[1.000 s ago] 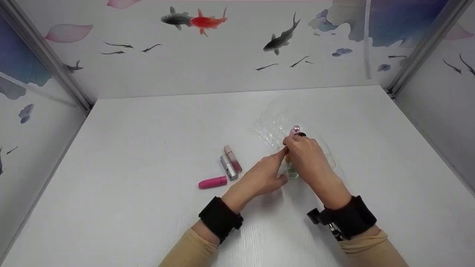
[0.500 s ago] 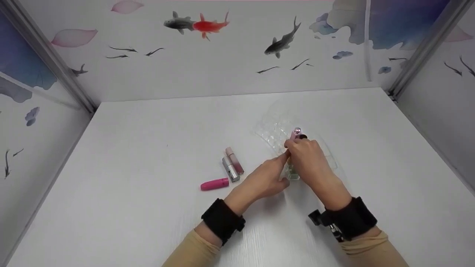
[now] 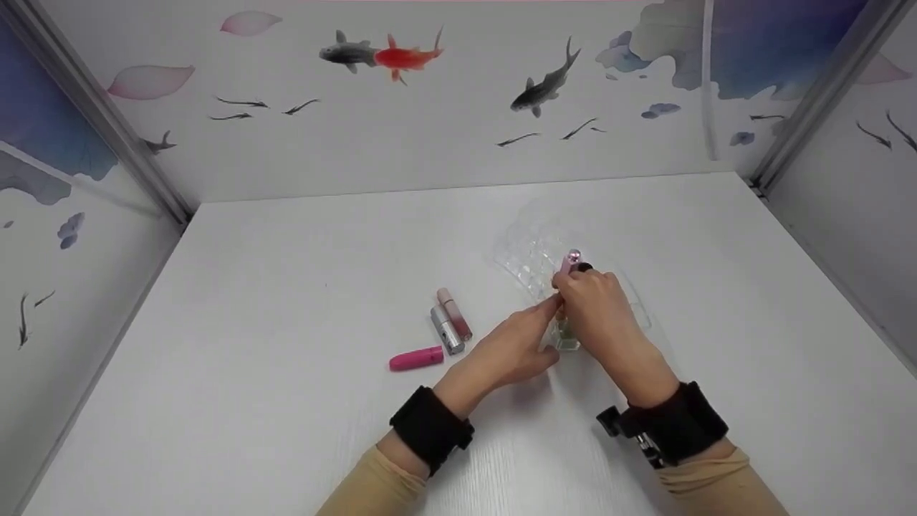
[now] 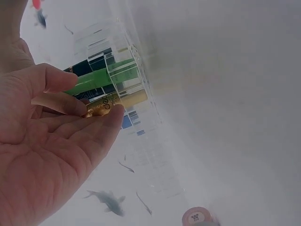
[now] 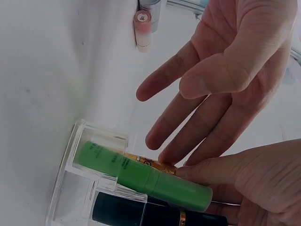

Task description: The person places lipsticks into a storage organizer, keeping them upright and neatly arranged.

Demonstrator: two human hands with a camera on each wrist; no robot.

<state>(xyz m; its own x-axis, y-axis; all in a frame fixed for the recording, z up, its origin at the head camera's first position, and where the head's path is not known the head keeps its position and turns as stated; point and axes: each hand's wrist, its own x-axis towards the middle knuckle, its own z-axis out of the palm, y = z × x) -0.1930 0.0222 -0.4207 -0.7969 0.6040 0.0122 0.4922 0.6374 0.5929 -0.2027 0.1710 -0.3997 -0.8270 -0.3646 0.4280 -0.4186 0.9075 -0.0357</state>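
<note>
My right hand [image 3: 600, 308] is over a clear cosmetics organizer [image 3: 526, 259], pinching a gold tube [image 4: 99, 107] between thumb and fingers. The tube's end sits in one of the front slots. My left hand [image 3: 507, 345] reaches in from the left, fingers extended, with fingertips right at the gold tube and thumb apart. Beside it in the organizer lean a green tube [image 5: 164, 186] and a dark tube with a gold band [image 5: 162, 212]. Just past the right hand stand a pink tube with a shiny ball top [image 3: 571, 261] and a black cap [image 3: 584, 267].
Left of the hands lie a pinkish lip gloss tube [image 3: 455, 315], a silver tube [image 3: 447, 330] and a bright pink tube [image 3: 416, 358] on the white table [image 3: 251, 322]. Panels printed with fish [image 3: 541, 93] stand around the table's back and sides.
The head view has shifted slightly, so the scene sits a little lower. Both hands stay at the organizer in nearly the same pose.
</note>
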